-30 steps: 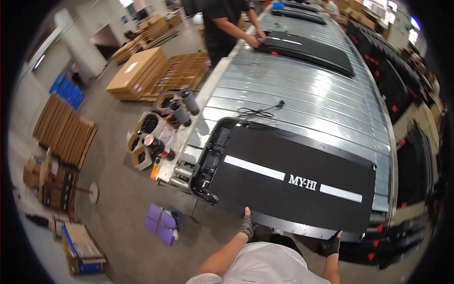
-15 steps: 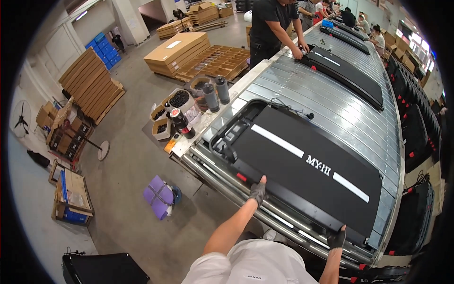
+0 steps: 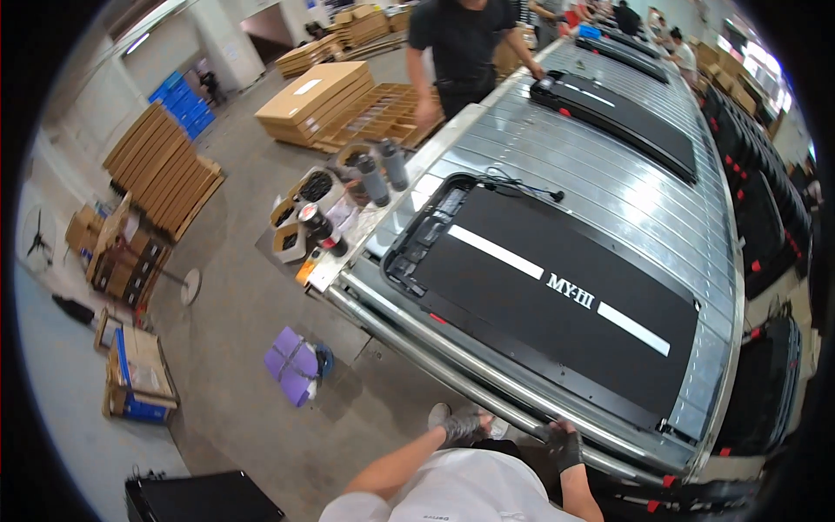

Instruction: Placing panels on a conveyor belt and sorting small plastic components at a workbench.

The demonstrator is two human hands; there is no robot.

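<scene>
A flat black treadmill (image 3: 548,296) with white stripes and white lettering lies on the metal-slatted conveyor table (image 3: 487,143). Its left end has an uncovered frame bay, and a black power cord (image 3: 526,184) rests behind it. My left hand (image 3: 465,426), in a dark fingerless glove, is drawn back near my body, somewhat blurred, fingers loosely out and holding nothing. My right hand (image 3: 564,444), gloved alike, is beside the front metal rollers (image 3: 487,370) with its fingers apart; whether it touches them I cannot tell. Both hands are off the treadmill.
Another black treadmill (image 3: 617,122) lies farther along the table, near a person in black (image 3: 465,52). Grey bottles (image 3: 372,180), a dark drink bottle (image 3: 322,228) and tubs of small black parts (image 3: 315,187) line the left edge. Upright black units (image 3: 761,365) stand along the right.
Both my hands have let go of the treadmill's front edge and pulled back toward my body. The treadmill sits farther in from the front rollers. The person in black has shifted left.
</scene>
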